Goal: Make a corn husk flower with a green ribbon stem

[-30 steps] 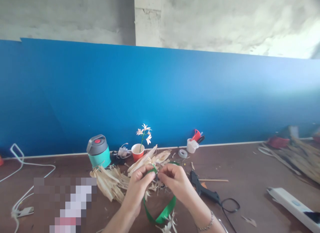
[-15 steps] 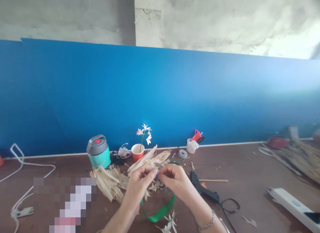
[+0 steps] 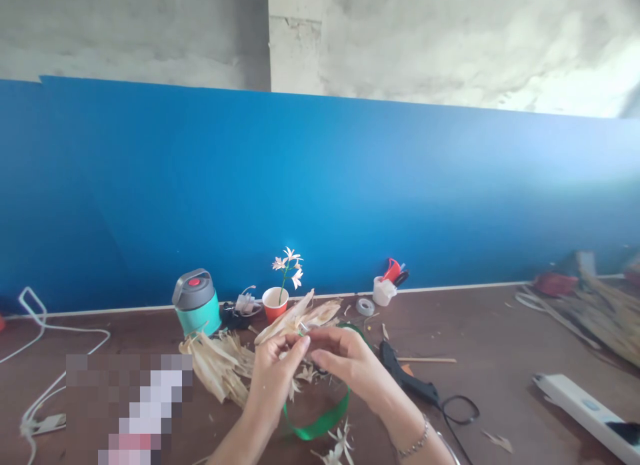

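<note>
My left hand [image 3: 277,372] pinches something small and pale between thumb and forefinger, with a bit of green at the tips. It is too small and covered to name. Close beside it, my right hand [image 3: 345,362] has its fingers curled around the same spot, and what they grip is hidden. A green ribbon [image 3: 323,424] loops on the table below both hands, its ends running out of sight behind them. Pale star-shaped flowers [image 3: 340,444] lie near the front edge, and more small petals [image 3: 306,374] show under my fingers. Dried corn husks [image 3: 220,368] spread behind and left.
A red paper cup [image 3: 275,305] holds a stem of pale flowers. Around it stand a turquoise food jar [image 3: 199,308], a tape roll [image 3: 365,307] and a white cup [image 3: 384,292] of tools. A black glue gun [image 3: 407,378] and a power strip [image 3: 580,412] lie right.
My right hand's fingers have shifted slightly up and left, over the left fingertips, and its thumb has come away from the left thumb. The left hand stays almost in place.
</note>
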The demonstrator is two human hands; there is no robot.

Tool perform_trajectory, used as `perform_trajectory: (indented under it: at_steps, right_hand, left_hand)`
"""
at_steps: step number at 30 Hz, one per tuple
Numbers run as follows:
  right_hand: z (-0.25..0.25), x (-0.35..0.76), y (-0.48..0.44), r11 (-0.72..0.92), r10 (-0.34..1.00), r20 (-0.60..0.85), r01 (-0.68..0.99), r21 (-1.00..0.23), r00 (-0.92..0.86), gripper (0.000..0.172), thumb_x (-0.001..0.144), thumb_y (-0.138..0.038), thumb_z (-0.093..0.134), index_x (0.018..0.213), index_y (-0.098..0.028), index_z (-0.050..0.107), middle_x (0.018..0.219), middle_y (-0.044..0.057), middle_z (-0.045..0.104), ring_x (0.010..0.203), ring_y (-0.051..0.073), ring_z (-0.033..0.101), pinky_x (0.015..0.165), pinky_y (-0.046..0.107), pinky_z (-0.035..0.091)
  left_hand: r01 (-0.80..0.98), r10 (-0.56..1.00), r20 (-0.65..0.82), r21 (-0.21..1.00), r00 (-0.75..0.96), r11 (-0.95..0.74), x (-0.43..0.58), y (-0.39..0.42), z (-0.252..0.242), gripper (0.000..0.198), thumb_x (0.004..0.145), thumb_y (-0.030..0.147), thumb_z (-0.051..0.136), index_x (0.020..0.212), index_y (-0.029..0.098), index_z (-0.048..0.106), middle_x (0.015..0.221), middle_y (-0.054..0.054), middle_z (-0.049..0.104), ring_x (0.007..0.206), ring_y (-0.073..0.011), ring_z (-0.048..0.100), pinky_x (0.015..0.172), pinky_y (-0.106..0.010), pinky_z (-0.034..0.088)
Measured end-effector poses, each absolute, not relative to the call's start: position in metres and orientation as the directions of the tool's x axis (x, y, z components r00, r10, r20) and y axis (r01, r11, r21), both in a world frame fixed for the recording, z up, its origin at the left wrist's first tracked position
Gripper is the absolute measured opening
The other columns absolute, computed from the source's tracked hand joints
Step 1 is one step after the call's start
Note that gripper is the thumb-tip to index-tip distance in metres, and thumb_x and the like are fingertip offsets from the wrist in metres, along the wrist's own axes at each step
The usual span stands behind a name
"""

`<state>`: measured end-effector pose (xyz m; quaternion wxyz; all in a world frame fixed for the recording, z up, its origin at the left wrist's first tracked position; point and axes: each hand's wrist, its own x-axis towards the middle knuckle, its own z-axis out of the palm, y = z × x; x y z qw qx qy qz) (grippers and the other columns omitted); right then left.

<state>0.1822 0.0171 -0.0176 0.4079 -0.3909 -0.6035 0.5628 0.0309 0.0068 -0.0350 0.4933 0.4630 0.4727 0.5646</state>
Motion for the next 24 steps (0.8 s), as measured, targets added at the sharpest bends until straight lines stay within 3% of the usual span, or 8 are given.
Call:
perform_trajectory:
  at_steps: [5,10,13,19,24]
  right_hand:
    - [-0.029,0.176,0.019,0.094,0.945,0.066,0.074,-0.993,-0.321,0.027,0.075,-0.034,0.065,0.089,-0.012,0.072,0.078,0.007,0.071,0.072,0.018,0.062,0.065,0.027,0.046]
    - [-0.033,0.177,0.021,0.127,0.974,0.087,0.184,-0.975,-0.211,0.02,0.075,-0.029,0.061,0.073,-0.011,0.068,0.063,0.003,0.064,0.057,0.012,0.052,0.053,0.022,0.037]
    - [-0.031,0.176,0.02,0.152,0.976,0.107,0.243,-0.958,-0.19,0.021,0.074,-0.029,0.059,0.065,-0.011,0.064,0.058,0.002,0.059,0.053,0.01,0.046,0.049,0.021,0.033]
    - [-0.031,0.172,0.02,0.2,0.973,0.15,0.315,-0.928,-0.175,0.019,0.074,-0.03,0.059,0.066,-0.012,0.062,0.056,-0.001,0.053,0.052,0.01,0.042,0.049,0.021,0.032]
    - [-0.023,0.189,0.026,0.195,0.972,0.124,0.389,-0.9,-0.199,0.033,0.081,-0.04,0.054,0.062,-0.013,0.061,0.054,-0.001,0.052,0.051,0.009,0.041,0.049,0.021,0.031]
  left_hand:
    - [-0.126,0.996,0.043,0.991,-0.072,-0.052,0.033,0.005,-0.034,0.031,0.068,0.044,0.071,0.059,0.016,0.062,0.057,0.0,0.056,0.061,-0.0157,0.049,0.06,-0.024,0.036]
    - [-0.117,0.997,0.047,0.992,-0.065,-0.054,0.032,0.006,-0.035,0.032,0.07,0.044,0.07,0.061,0.014,0.063,0.058,0.0,0.056,0.061,-0.015,0.049,0.062,-0.025,0.037]
    - [-0.11,0.996,0.06,0.992,-0.065,-0.067,0.032,0.006,-0.039,0.032,0.071,0.044,0.069,0.063,0.014,0.063,0.06,-0.001,0.056,0.063,-0.0159,0.049,0.064,-0.025,0.039]
    - [-0.128,0.994,0.09,0.987,-0.065,-0.098,0.034,0.007,-0.045,0.032,0.074,0.045,0.067,0.069,0.014,0.063,0.065,-0.002,0.058,0.069,-0.0175,0.053,0.068,-0.026,0.04]
    - [-0.141,0.989,0.101,0.983,-0.109,-0.116,0.027,0.011,-0.037,0.037,0.071,0.049,0.07,0.066,0.015,0.058,0.06,0.002,0.052,0.061,-0.0134,0.046,0.06,-0.023,0.037]
